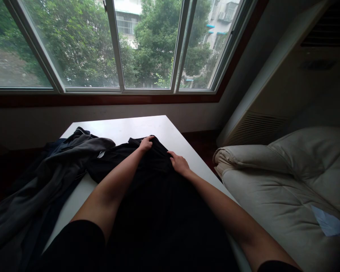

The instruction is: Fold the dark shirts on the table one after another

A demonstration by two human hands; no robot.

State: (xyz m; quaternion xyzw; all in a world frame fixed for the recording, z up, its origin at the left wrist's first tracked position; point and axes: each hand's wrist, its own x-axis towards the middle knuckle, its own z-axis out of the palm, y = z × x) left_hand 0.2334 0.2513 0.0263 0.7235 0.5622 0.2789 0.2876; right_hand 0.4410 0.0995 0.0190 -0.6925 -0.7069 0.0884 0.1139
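Observation:
A black garment (pixel 155 196) lies spread along the white table (pixel 121 128), reaching from the near edge to past the middle. My left hand (pixel 146 144) is closed on the garment's far edge, fingers curled into the cloth. My right hand (pixel 179 162) rests a little nearer and to the right, its fingers pinching a fold of the same black cloth. Both forearms stretch out over the garment.
A grey and dark blue jacket (pixel 45 181) hangs over the table's left side. A cream leather sofa (pixel 286 181) stands close on the right with a pale paper (pixel 328 223) on it. A wide window (pixel 116 45) runs behind the table.

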